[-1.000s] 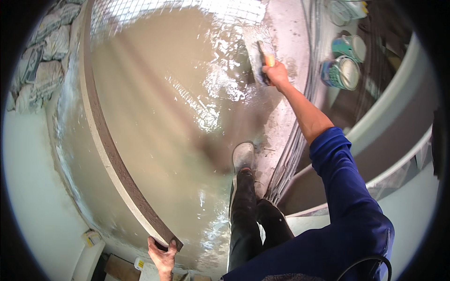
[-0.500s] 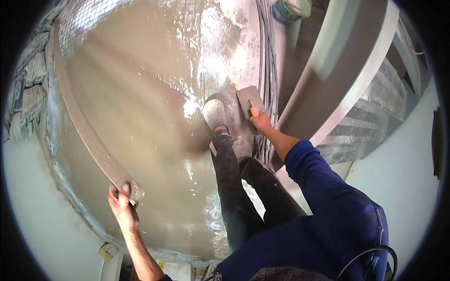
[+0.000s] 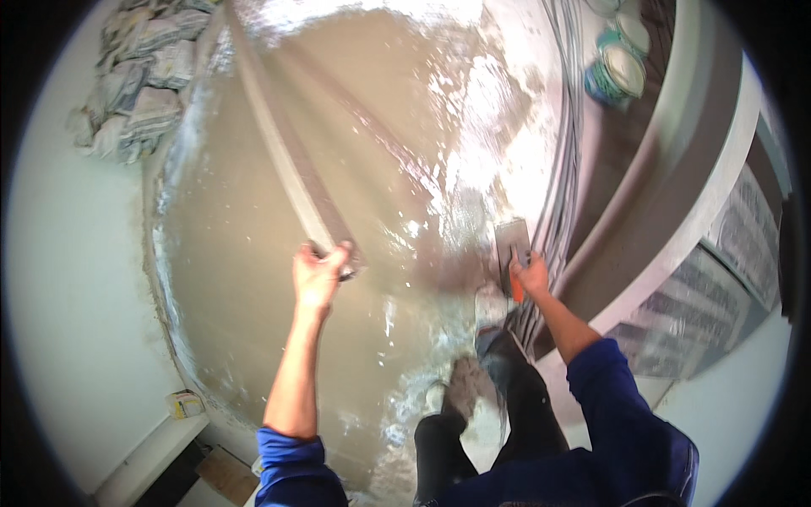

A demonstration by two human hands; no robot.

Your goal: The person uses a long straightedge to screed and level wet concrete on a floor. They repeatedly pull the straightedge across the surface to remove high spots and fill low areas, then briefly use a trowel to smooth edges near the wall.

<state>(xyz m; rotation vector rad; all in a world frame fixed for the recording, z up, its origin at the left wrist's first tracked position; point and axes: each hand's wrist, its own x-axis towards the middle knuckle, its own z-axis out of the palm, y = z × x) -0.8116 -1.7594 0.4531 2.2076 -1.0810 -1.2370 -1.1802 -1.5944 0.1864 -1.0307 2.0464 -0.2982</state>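
The left hand [image 3: 316, 277] is clenched around the near end of a long screed straightedge [image 3: 283, 165], thumb on the right side, and the bar runs away from it toward the upper left, over a wet, tan-grey mortar floor [image 3: 245, 287]; whether its underside touches the mortar I cannot tell. The right hand [image 3: 530, 275] grasps the orange handle of a rectangular plastering trowel [image 3: 510, 234], whose flat blade points away from the person near the right border of the wet layer, just beside a bundle of grey conduits [image 3: 564, 127]; contact between blade and floor is unclear. One pale, smeared shoe [image 3: 490, 302] stands just below the trowel. Beyond the conduits, at upper right, sits a blue-green bucket [image 3: 617, 74] with a pale top. Stacked sacks [image 3: 156, 80] lie at upper left by the pale wall [image 3: 80, 253], and a small yellow-and-white box [image 3: 185, 404] rests on a ledge at lower left
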